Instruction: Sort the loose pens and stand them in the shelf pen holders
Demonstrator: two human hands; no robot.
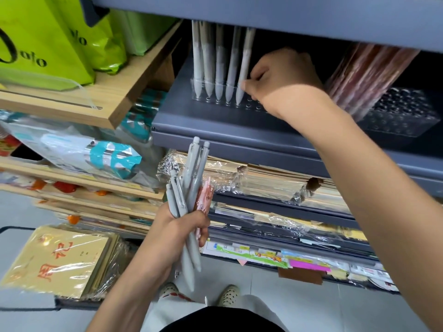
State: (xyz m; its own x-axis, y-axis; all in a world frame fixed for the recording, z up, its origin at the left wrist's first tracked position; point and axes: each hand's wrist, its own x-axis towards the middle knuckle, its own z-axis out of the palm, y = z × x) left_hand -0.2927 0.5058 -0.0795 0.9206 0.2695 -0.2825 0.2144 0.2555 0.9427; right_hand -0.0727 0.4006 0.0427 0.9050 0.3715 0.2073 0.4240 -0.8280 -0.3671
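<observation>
Grey metal shelf (211, 123), top tier: clear pen holder (199, 89) sat at the left, near the front edge. Five pale pens (219, 68) stood tips-down in its left holes, the rightmost one tilted; bare holes (254, 107) showed just right of them. Second clear holder (405, 121) sat well right on the same tier, with reddish pens (369, 68) leaning in it. Next tier down (275, 204): shrink-wrapped paper stacks (275, 180) lay flat. Lower tiers carried more wrapped stationery, too blurred to tell. Wooden shelf (115, 99) at the left held green bags (40, 44).
</observation>
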